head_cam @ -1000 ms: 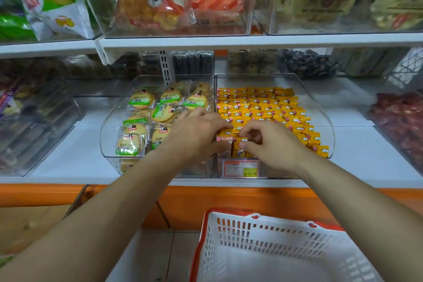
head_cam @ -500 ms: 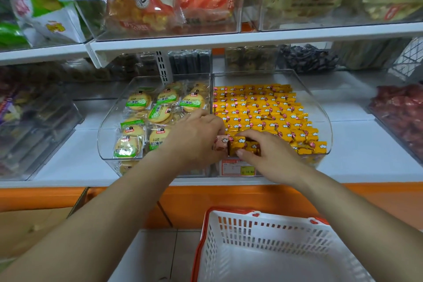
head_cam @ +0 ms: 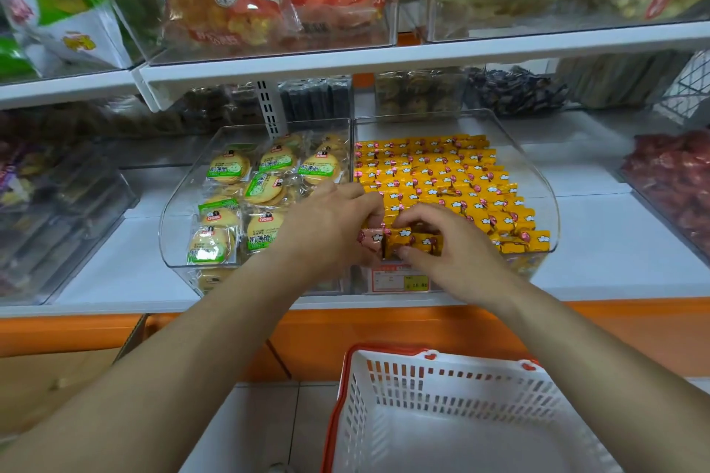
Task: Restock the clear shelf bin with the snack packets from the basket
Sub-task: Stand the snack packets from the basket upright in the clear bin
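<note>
**Fingers pinched on packets at bin front**

Fingertips of right hand are closed on small yellow foil snack packets; left hand is curled on a pink-ended one beside them. Packets are held at the front of the clear plastic shelf bin, filled in rows. White slotted basket with orange rim is seen below.

Your clear bin holds tidy rows of yellow snack packets; white basket sits below, upright.

Above the clear bin we find open room under the upper shelf, yellow packets packing its floor, our 2 hands crowding its front lip, the biscuit bin touching on the left, bare shelf to the right
</note>
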Motion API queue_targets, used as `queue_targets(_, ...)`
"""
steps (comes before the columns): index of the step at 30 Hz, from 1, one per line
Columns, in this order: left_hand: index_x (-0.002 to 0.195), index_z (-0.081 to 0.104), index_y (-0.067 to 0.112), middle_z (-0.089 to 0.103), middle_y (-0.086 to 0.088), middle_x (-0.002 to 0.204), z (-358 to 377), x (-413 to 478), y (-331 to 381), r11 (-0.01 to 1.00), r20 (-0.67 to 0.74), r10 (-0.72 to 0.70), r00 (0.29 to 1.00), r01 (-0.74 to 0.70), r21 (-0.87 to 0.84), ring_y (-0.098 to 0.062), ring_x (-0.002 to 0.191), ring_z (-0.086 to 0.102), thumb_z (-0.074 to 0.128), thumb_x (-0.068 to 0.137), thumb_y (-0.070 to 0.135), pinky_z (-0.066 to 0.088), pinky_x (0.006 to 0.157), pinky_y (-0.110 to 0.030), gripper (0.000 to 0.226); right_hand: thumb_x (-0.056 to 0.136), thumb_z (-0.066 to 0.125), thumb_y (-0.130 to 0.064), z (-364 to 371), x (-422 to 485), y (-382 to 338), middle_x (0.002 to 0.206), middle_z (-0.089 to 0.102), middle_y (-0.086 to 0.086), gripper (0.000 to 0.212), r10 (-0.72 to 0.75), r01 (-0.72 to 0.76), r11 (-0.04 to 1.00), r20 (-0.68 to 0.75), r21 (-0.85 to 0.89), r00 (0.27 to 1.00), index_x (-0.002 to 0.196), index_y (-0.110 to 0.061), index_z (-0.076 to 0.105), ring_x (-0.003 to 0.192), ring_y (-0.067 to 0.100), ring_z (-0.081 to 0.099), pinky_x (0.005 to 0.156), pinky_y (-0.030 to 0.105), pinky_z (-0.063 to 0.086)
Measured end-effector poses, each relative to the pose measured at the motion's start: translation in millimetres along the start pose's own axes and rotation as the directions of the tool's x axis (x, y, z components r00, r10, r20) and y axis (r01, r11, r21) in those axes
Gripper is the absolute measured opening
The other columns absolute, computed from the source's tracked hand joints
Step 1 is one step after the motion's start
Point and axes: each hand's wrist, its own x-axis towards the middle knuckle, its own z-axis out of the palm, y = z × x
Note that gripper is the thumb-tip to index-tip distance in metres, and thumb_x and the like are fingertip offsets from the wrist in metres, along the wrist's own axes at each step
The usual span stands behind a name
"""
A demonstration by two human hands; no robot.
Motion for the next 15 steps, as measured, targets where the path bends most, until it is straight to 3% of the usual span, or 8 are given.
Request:
queue_targets(4,0.094,0.043,0.036,0.055,0.012,0.108,0.1,-2.3,-0.5,1.0,-0.03,0.014,0.999,-0.014,0.01,-0.016,0.094,0.035,0.082,0.073,0.055,0.04,0.071,-0.033,0.048,0.086,0.069,-0.047,-3.9,6.1,-5.9,0.103,0.064,-0.025,0.019,0.004,-0.004,1.0,0.041,-0.009,0.999,0.104,-0.043,0.062,0.101,0.001,0.059,0.084,0.034,0.054)
queue_targets(6,0.094,0.044,0.036,0.057,0.011,0.107,0.8,-3.3,-1.1,1.0,-0.053,0.017,0.998,-0.017,-0.007,-0.016,0.095,0.036,0.083,0.074,0.052,0.041,0.072,-0.034,0.046,0.089,0.065,-0.05,-8.1,12.4,-8.4,0.099,0.063,-0.024,0.016,0.003,0.007,0.987,0.059,-0.161,0.998,0.104,-0.044,0.062,0.097,0.006,0.06,0.076,0.033,0.053)
queue_targets(9,0.092,0.044,0.037,0.055,0.011,0.105,0.0,-2.4,-3.0,0.999,-0.093,0.032,0.995,-0.032,0.001,-0.015,0.094,0.036,0.083,0.073,0.051,0.037,0.068,-0.032,0.046,0.086,0.068,-0.048,-13.2,25.1,-18.0,0.085,0.058,-0.022,0.012,0.004,0.023,0.94,0.078,-0.341,0.997,0.094,-0.044,0.06,0.085,0.01,0.055,0.059,0.026,0.039)
queue_targets(12,0.089,0.043,0.036,0.055,0.01,0.102,-0.3,-1.9,-3.8,0.999,-0.135,0.047,0.99,-0.048,-0.001,-0.015,0.092,0.037,0.083,0.072,0.049,0.038,0.065,-0.032,0.046,0.085,0.069,-0.044,-14.3,33.6,-26.1,0.087,0.06,-0.015,0.015,0.037,0.017,0.931,0.14,-0.364,0.99,0.09,-0.04,0.056,0.084,0.015,0.055,0.059,0.029,0.038)
queue_targets(15,0.089,0.044,0.035,0.059,0.007,0.102,1.4,-3.5,-5.4,0.997,-0.175,0.078,0.981,-0.073,0.036,-0.016,0.09,0.04,0.083,0.072,0.05,0.043,0.065,-0.033,0.045,0.091,0.064,-0.04,-11.2,30.5,-24.7,0.091,0.062,-0.012,0.015,-0.027,0.085,0.913,0.148,-0.4,0.989,0.105,-0.034,0.062,0.091,0.016,0.053,0.066,0.033,0.043)
